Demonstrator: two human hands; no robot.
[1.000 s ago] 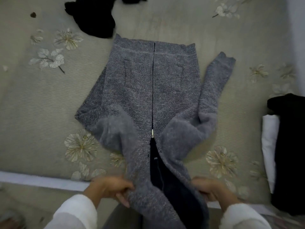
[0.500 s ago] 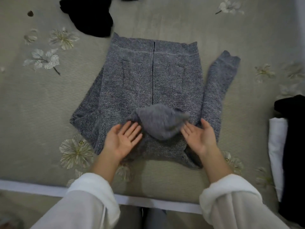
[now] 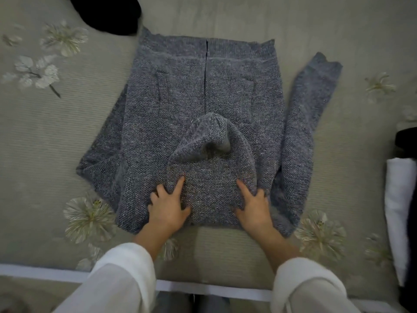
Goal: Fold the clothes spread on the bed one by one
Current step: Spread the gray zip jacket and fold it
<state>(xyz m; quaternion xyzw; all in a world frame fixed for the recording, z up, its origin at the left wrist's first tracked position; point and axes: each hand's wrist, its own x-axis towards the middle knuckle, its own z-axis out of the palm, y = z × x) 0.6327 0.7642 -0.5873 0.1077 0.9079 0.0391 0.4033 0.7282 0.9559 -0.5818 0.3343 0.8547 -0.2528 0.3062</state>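
A grey knitted zip jacket (image 3: 203, 91) lies flat on the bed (image 3: 67, 136), hem at the far side, zipper running down its middle. Its hood (image 3: 214, 154) is folded up over the body. One sleeve (image 3: 311, 105) stretches out on the right; the other is tucked along the left edge. My left hand (image 3: 168, 205) and my right hand (image 3: 253, 205) rest on the near end of the jacket, one at each side of the folded hood, fingers curled into the knit fabric.
A black garment (image 3: 108, 12) lies crumpled at the far left of the bed. At the right edge lies a pile with a white folded piece (image 3: 399, 211) and black cloth (image 3: 408, 141). The bed's white border (image 3: 45, 273) runs along the near side.
The jacket's near end went from hanging over the bed edge to lying flat, with the hood turned up onto the body. My hands went from open palms to gripping the fabric beside the hood.
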